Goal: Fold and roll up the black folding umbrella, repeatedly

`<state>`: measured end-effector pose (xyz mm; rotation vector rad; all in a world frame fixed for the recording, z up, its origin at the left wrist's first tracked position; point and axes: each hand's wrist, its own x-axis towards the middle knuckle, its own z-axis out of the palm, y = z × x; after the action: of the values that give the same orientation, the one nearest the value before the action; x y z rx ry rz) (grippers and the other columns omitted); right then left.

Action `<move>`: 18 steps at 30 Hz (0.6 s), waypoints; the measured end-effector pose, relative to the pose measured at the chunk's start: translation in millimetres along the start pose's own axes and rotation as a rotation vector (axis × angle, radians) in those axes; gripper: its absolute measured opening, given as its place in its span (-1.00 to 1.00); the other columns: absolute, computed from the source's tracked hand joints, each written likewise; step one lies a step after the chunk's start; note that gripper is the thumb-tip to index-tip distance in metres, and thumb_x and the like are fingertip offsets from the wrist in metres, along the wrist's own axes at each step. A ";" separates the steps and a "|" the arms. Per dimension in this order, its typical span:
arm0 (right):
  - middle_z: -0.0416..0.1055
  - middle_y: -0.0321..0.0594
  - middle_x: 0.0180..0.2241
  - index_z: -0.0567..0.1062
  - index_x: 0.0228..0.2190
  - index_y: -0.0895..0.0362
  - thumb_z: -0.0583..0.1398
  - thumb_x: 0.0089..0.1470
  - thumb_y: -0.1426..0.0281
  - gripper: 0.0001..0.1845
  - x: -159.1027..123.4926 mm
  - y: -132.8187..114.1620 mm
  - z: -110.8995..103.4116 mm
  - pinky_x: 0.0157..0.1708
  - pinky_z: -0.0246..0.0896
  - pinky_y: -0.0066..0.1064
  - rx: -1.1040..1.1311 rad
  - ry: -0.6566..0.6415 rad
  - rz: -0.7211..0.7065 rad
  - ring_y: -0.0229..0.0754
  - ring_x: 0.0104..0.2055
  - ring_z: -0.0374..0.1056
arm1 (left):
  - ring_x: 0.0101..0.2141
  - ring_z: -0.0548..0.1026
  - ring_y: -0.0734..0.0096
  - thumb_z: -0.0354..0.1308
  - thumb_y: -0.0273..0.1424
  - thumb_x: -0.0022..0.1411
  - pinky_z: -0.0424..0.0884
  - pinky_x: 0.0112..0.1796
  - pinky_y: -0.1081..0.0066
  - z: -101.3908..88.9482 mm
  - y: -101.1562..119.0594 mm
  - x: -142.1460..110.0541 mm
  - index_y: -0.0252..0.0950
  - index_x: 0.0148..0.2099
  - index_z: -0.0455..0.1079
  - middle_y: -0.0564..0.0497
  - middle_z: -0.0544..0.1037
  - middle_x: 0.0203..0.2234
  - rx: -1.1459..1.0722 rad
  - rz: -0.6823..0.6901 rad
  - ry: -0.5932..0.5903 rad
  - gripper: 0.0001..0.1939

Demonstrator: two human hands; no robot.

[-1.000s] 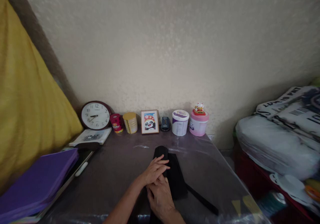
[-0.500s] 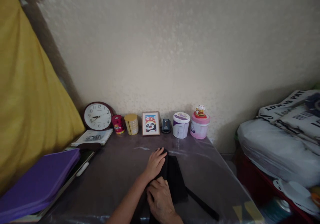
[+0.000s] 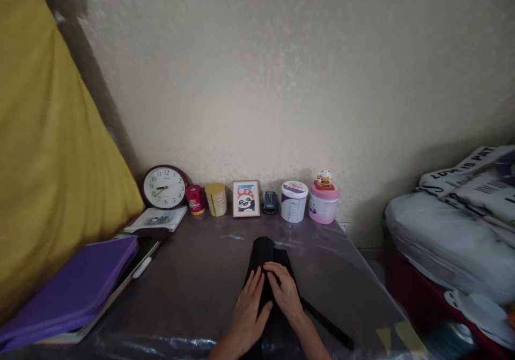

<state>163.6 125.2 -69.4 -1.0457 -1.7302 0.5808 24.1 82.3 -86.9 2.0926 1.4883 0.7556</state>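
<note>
A black folded cloth item point(image 3: 263, 248) lies on the table, with a narrow black strap point(image 3: 328, 322) trailing from it to the lower right. My left hand point(image 3: 251, 306) rests on its left side, fingers stretched forward and thumb apart. On the other side my right hand point(image 3: 286, 293) lies on the cloth with its fingers extended toward the left hand. Both hands press flat on the fabric without gripping it. The near end of the cloth is partly hidden under my hands and wrists.
Along the wall stand a clock point(image 3: 164, 187), a red can point(image 3: 195, 200), a yellow-lidded jar point(image 3: 216, 201), a panda picture frame point(image 3: 246, 199), a white tub point(image 3: 293, 204) and a pink tub point(image 3: 323, 210). Purple folders point(image 3: 76, 285) lie left; wrapped bundles point(image 3: 446, 242) sit right.
My left hand has drawn back from the far end of the cloth. My right hand has moved forward and right, its curled fingers now straightened. The view has turned slightly left.
</note>
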 end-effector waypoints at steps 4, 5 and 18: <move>0.35 -0.15 -0.04 0.45 -0.18 0.05 0.03 0.11 0.40 -0.72 6.9 10.9 19.6 0.04 0.10 -0.14 -0.077 -0.094 -0.085 -0.12 0.09 0.16 | 0.23 -0.22 0.29 0.00 -0.36 0.07 -0.05 0.17 0.17 13.2 -3.1 -21.5 -0.33 0.28 -0.26 -0.06 -0.19 0.26 0.059 -0.041 0.062 -0.22; 0.35 -0.16 -0.02 0.46 -0.18 0.05 0.02 0.11 0.40 -0.72 8.4 9.1 23.3 0.06 0.07 -0.12 -0.104 -0.119 -0.099 -0.11 0.12 0.11 | 0.23 -0.21 0.29 0.01 -0.40 0.04 -0.05 0.18 0.19 15.4 -4.9 -24.6 -0.37 0.28 -0.26 -0.08 -0.18 0.26 0.058 -0.067 0.073 -0.20; 0.37 -0.15 -0.05 0.46 -0.23 0.06 0.02 0.11 0.40 -0.75 23.2 4.7 34.7 0.09 -0.02 -0.10 -0.115 -0.018 -0.136 -0.15 0.10 0.16 | 0.12 0.18 0.18 -0.16 -0.38 0.09 0.13 0.08 0.22 20.9 -10.4 -36.0 -0.52 0.22 -0.05 -0.21 0.21 0.12 0.205 -0.247 0.176 -0.36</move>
<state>130.5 150.5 -75.0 -0.9950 -1.8518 0.4101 21.3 50.2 -115.2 1.9730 1.9506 0.7338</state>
